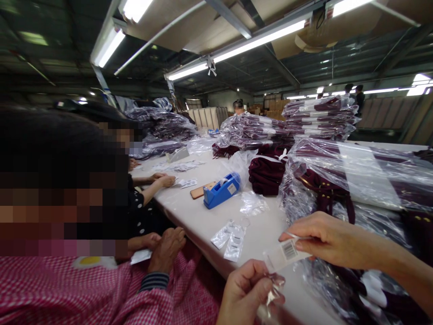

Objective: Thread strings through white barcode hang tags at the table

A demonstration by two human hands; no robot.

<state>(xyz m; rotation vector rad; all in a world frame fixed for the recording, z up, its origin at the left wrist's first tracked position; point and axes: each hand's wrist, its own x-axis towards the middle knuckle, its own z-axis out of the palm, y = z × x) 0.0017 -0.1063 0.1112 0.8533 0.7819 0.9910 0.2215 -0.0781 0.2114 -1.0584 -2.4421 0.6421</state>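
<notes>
Midway, judging by the stacks: barcode label (287, 252) pinched in right hand (324, 239) at five o'clock, clear plastic sleeve (275, 289) pinched by left hand (245, 291) below, more tags (230, 237) waiting on table (203, 221), bagged garments (355, 176) stacked at three o'clock.

Both hands, left (245, 289) and right (326, 239), are bare, with no sleeves visible.

one blue tape dispenser (221, 190), one barcode tag (286, 253), two small plastic sleeves (230, 238)

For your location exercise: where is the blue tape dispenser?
The tape dispenser sits mid-table, centre of the head view, right of a phone.
</notes>
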